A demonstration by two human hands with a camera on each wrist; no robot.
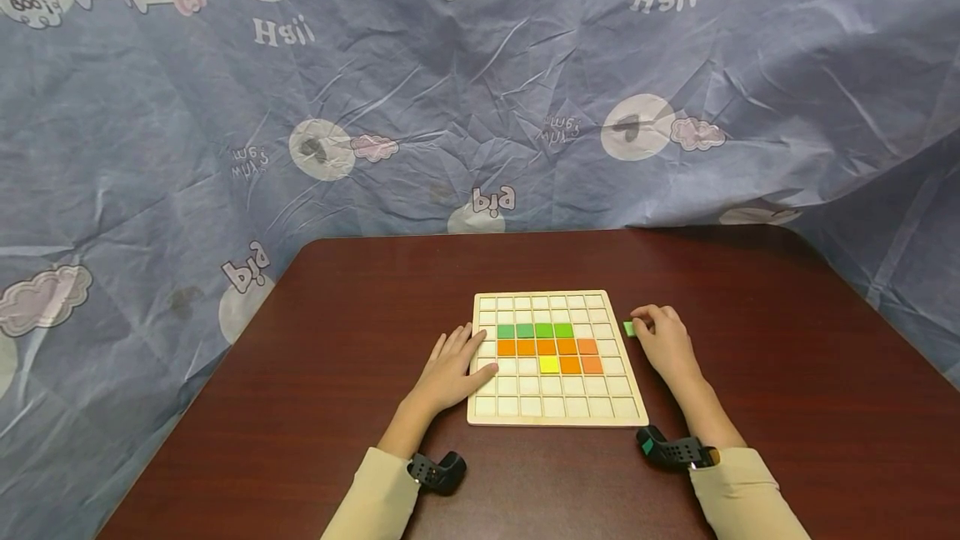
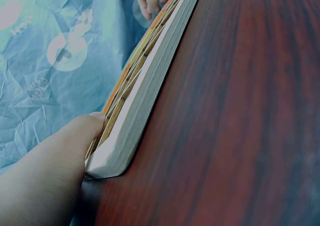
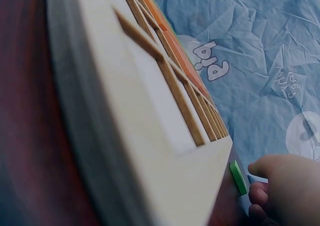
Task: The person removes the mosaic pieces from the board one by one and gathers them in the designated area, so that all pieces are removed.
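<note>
A pale wooden grid board (image 1: 558,421) lies on the table with square tiles in its middle rows: a green row (image 1: 534,331), an orange row (image 1: 527,347), and below it a yellow tile (image 1: 549,364) with two orange ones. My left hand (image 1: 450,373) rests on the board's left edge, fingers straight and spread; its thumb (image 2: 82,131) lies over the rim in the left wrist view. Off the board's right edge is a loose green tile (image 3: 238,177). My right hand (image 1: 663,338) is at that tile with bent fingers; whether they pinch it or only reach its edge is unclear.
The board stands on a dark red-brown table (image 1: 360,307). A blue-grey printed cloth (image 1: 450,90) hangs behind the far edge and along the sides. Black bands (image 1: 675,450) are strapped on both wrists, below light yellow sleeves (image 1: 378,490).
</note>
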